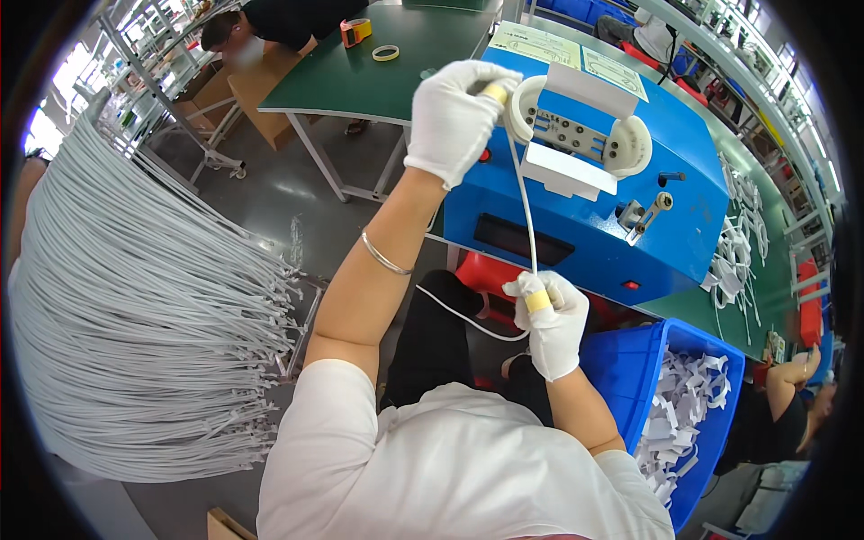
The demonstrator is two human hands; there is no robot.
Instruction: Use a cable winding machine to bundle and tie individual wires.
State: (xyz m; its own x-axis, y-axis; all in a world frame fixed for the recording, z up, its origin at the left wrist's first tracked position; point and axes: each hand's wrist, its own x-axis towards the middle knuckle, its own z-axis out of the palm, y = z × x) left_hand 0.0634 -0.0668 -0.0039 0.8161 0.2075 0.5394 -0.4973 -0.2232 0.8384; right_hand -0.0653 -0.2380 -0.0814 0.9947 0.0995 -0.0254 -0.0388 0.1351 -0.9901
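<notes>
Fingers (537, 301) in white gloves (555, 353) closed around a white cable (526, 202), left hand (452, 121) high beside the blue benchtop machine (679, 245), right hand (553, 321) lower, cable running straight between them

Only illegible small print, on the pale sheets (538, 42) atop the blue machine (589, 245).

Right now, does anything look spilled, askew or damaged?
Nothing looks damaged. Only the thin white cables on the green worktop at right seem untidy, lying in loose loops, while the pale-grey cables at left lie bundled.
</notes>
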